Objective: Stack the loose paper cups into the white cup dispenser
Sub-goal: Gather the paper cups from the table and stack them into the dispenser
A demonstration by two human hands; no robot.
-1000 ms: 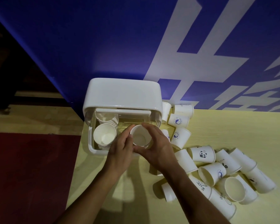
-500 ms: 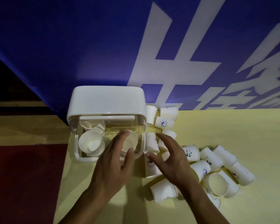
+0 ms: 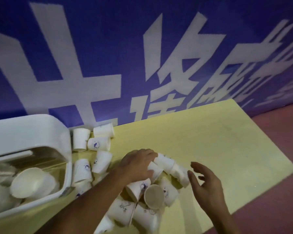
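Nearest the viewer, a heap of loose paper cups (image 3: 139, 211) lay tumbled on a pale yellow table (image 3: 210, 141), most on their sides and touching, one with its open mouth (image 3: 154, 196) facing up toward the camera. Two bare forearms reached in from below.

The left hand (image 3: 139, 164) stretched across the heap, fingers curled down over a cup lying on its side (image 3: 165, 162), apparently gripping it, though blur hid the exact hold. The right hand (image 3: 208, 184) hovered just right of the heap, fingers spread and relaxed, holding nothing.

The likely trouble was the heap itself. The cups leaned on one another, so lifting one could send its neighbours rolling toward the table's near edge. Thin paper walls would also dent under a tight squeeze, and a dented cup would nest badly.

Farther left stood the white cup dispenser (image 3: 29, 132), its front open. Inside, one cup (image 3: 32, 183) lay tilted with its mouth showing; paler shapes beside it were too blurred to count. More cups (image 3: 99, 143) lay against the dispenser's right wall. Behind everything hung a blue banner (image 3: 91, 48) with large white characters.
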